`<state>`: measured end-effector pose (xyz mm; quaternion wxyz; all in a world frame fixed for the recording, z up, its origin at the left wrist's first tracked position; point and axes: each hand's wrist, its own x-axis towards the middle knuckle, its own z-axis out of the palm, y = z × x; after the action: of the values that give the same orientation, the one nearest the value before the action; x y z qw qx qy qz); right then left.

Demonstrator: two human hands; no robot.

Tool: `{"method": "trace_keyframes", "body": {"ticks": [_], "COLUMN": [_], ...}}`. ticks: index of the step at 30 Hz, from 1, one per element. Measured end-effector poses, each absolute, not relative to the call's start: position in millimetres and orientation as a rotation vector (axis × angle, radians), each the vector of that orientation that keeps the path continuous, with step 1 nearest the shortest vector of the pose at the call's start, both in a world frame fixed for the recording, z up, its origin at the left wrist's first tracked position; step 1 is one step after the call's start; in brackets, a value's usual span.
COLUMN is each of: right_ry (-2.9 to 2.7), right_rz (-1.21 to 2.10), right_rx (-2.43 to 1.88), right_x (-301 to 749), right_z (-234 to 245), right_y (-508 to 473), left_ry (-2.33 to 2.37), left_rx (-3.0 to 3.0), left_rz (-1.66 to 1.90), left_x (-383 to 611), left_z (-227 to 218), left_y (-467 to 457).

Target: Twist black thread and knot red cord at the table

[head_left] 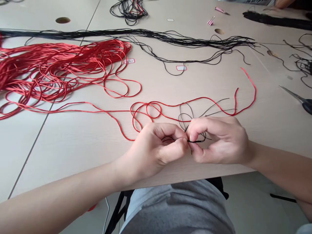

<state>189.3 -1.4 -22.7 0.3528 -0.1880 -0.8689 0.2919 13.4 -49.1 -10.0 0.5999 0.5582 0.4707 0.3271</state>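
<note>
Near the table's front edge, my left hand [156, 148] pinches a thin black cord [195, 141] between thumb and forefinger. My right hand [219, 139] pinches the same cord just beside it, fingertips almost touching the left ones. A short, thicker knotted stretch shows between and past the right fingertips. Fine black loops [185, 117] rise behind the fingers, with loose ends trailing to the right. Red cord [168, 104] lies in loops just beyond both hands, a small knot in it. Its two ends curl up at the right. Parts of both cords are hidden by my hands.
A heap of red cord [73, 65] covers the left side. Long black cords [151, 33] stretch across behind it. Scissors [298, 99] lie at the right edge, pink-handled snips [221, 10] at the back. Another person's hand [282, 3] shows at top right.
</note>
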Motion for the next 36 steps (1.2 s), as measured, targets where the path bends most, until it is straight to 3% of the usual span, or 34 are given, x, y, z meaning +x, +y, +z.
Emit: {"method": "trace_keyframes", "body": {"ticks": [19,36], "right_ry": [-2.259,-2.277], "right_rz": [0.493,0.544], "right_rx": [-0.527,-0.457], "right_x": [190.0,189.3], "right_z": [-21.1,-16.4], "right_y": [-3.6,-2.1], "left_ry": [1.118,1.166], "left_rx": [1.34,1.496], "left_rz": [0.762,0.832], "left_x": [11.4,11.1], "left_z": [-9.0,-11.2], "left_y": [-48.4,-53.4]}}
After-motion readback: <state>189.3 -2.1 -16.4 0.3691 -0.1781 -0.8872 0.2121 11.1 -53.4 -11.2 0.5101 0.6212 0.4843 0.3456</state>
